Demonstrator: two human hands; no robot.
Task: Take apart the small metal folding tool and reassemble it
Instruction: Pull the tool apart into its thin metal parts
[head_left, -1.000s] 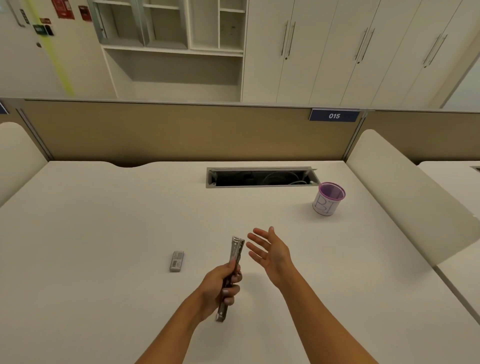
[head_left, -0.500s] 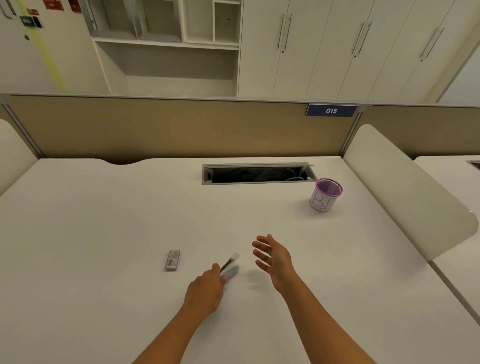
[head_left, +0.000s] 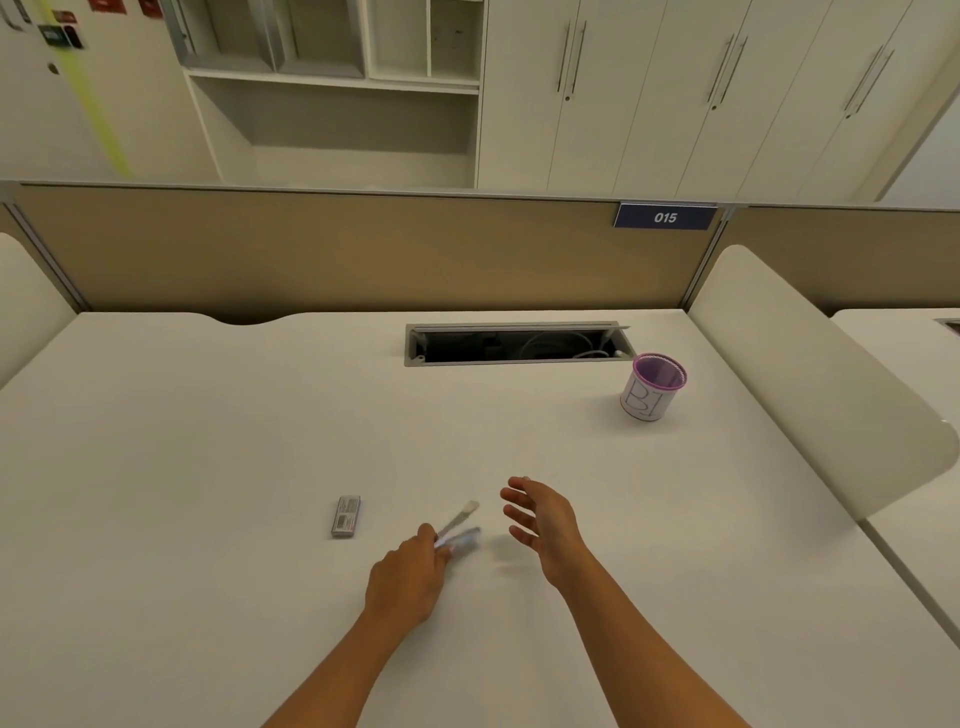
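On white desk: metal folding tool, splayed open, gripped by left hand; right hand empty, fingers spread; small grey piece lies apart, reassembly apparently pending.

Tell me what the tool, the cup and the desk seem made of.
The tool: metal, silvery sheen, though blurred. The cup: purple rim, perhaps mesh or plastic; white paper-like wrap with marker strokes. The desk: white, matte, likely laminate; smooth, no grain.

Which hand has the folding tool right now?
The left hand grips the small silver metal folding tool; the right hand is beside it with fingers spread, holding nothing.
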